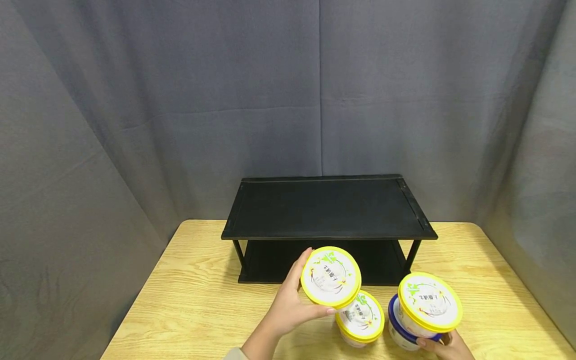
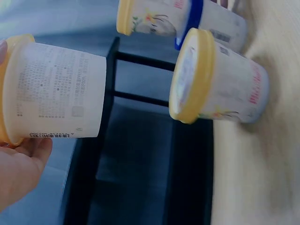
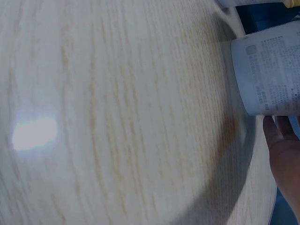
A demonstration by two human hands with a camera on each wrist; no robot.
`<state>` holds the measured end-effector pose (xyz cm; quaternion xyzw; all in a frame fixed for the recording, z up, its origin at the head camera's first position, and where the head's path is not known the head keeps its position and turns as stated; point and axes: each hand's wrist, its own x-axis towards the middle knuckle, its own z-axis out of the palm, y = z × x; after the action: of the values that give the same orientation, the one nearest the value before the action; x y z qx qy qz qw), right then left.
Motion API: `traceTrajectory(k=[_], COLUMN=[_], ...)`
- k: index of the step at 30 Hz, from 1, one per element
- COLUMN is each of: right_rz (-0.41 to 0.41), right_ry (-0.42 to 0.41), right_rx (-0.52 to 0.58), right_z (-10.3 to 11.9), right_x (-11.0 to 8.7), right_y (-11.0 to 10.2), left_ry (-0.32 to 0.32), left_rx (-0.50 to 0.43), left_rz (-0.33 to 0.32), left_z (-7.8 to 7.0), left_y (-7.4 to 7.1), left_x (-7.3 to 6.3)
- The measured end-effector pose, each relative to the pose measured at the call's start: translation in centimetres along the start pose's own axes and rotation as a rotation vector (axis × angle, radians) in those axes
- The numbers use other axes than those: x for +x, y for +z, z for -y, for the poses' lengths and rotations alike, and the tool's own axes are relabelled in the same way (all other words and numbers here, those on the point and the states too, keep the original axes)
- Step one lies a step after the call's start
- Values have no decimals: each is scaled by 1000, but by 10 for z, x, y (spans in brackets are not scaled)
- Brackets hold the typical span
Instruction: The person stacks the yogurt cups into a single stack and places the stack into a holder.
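The left hand (image 1: 288, 309) gripped a yellow-lidded tub (image 1: 331, 277) at the lower centre of the frame, near the black rack (image 1: 324, 207). At lower right, the right hand (image 1: 450, 346) gripped a blue-lidded tub (image 1: 399, 330) bearing a second yellow-lidded tub (image 1: 430, 302); a third yellow-lidded tub (image 1: 362, 316) stood on the bench (image 1: 193, 280) between the hands.

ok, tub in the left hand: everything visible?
The tub is round and tapering, its closed lid yellow-rimmed, white on top with green print and dark lettering. Its pale wall, seemingly paper or plastic, carries dense text and a barcode. The left hand grips it near the lid, holding it roughly upright above the table.
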<state>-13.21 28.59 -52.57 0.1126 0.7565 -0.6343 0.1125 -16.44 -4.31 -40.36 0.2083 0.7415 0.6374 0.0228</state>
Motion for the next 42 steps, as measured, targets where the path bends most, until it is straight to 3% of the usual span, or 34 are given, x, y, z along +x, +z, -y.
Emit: traceTrajectory(k=[8, 19, 32, 38, 42], right_rz=[18, 19, -16, 13, 17], right_ry=[45, 23, -140, -175, -173], right_rx=[-26, -13, -75, -50, -31], right_z=[0, 0, -5, -9, -9], right_x=[0, -4, -3, -2, -1], right_y=[-2, -2, -1, -4, -4], left_ry=[85, 176, 248, 250, 218], left_rx=[40, 79, 184, 182, 192], left_rz=[80, 208, 299, 351, 378], left_z=[-24, -46, -58, -62, -65], left_y=[9, 29, 54, 68, 77], left_x=[13, 31, 54, 63, 68])
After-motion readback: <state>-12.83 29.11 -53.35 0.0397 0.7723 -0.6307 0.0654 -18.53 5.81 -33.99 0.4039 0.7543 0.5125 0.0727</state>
